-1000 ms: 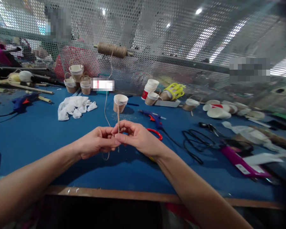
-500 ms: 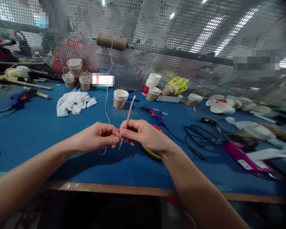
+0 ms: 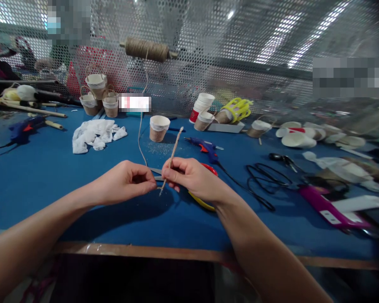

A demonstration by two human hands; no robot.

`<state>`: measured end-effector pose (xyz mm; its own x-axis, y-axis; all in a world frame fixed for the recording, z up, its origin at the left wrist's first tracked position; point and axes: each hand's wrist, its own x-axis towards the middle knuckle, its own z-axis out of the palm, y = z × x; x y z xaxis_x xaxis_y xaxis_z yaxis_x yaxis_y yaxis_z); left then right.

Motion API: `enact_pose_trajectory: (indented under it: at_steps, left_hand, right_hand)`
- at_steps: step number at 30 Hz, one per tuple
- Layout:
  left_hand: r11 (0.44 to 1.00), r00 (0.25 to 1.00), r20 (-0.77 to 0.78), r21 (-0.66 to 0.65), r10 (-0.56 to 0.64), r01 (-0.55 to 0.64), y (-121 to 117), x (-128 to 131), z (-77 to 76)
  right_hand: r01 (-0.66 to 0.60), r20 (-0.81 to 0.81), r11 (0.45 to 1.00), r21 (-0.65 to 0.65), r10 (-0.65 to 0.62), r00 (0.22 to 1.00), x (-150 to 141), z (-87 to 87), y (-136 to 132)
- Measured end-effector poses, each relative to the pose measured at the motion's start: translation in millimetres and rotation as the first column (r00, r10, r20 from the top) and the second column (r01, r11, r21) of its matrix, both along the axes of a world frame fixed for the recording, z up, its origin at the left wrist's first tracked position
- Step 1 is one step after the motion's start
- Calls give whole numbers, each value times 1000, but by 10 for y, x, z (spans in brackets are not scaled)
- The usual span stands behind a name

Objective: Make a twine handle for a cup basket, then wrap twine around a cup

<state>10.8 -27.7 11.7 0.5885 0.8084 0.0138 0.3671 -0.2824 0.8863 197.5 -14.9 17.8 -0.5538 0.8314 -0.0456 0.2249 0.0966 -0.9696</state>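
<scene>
Near the middle of the table, my right hand [image 3: 189, 174] pinches a thin stick wrapped in twine [image 3: 176, 145], tilted with its upper end leaning right. My left hand [image 3: 134, 182] is closed in a pinch on twine [image 3: 140, 139], which hangs from the spool [image 3: 147, 49] and runs down behind the fingers. A short end pokes out between the left fingertips and the stick's lower tip. Under my right hand lie scissors [image 3: 156, 171], their blades showing between the hands and their red and yellow handles partly covered. A twine-wrapped cup [image 3: 158, 131] with a white rim stands beyond.
A blue glue gun [image 3: 205, 147] lies right of centre, its black cable trailing near a purple power strip [image 3: 330, 206]. Crumpled white cloth [image 3: 94, 132] and small handled baskets [image 3: 96, 84] sit left. Stacked paper cups [image 3: 204, 103] stand at the back before a perforated metal screen.
My hands have drawn slightly apart, leaving the scissor blades more visible between them. The stick has moved a little to the right with my right hand, and the view has shifted slightly.
</scene>
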Motion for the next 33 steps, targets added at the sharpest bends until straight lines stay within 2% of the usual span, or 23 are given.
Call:
enact_pose_trajectory:
  at_steps: [17, 27, 33]
  left_hand:
    - [999, 999, -33, 35, -30, 31, -18, 5, 14]
    - [998, 998, -61, 59, -20, 23, -31, 3, -1]
    - [998, 996, -85, 60, 5, 0, -19, 14, -6]
  right_hand:
    - [32, 65, 994, 105, -39, 997, -39, -38, -28]
    - [102, 99, 963, 249, -131, 986, -65, -56, -37]
    - [117, 114, 952, 284, -154, 981, -71, -79, -30]
